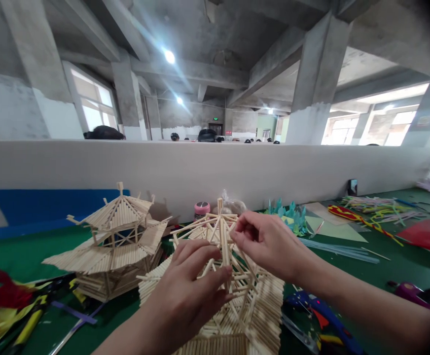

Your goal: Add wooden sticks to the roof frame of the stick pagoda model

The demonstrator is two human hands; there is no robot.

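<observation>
In front of me stands a model pagoda (259,315) built from thin pale wooden sticks. Its upper roof is an open frame of ribs that meet at a short upright post (220,206). My left hand (195,283) reaches over the near left of this frame, its fingers curled around the ribs and steadying them. On the right side of the peak, my right hand (261,239) is closed in a pinch against the ribs. Whatever lies between those fingertips is too small or hidden to make out. A second stick pagoda (121,236) with covered roofs stands at the left.
A blue glue gun (324,315) and tweezers (299,333) lie at the right, beyond them a purple tool (414,296). Yellow-handled pliers (30,325) sit front left. Coloured strips (381,209) and a pink-lidded jar (202,209) lie toward the white partition (215,162).
</observation>
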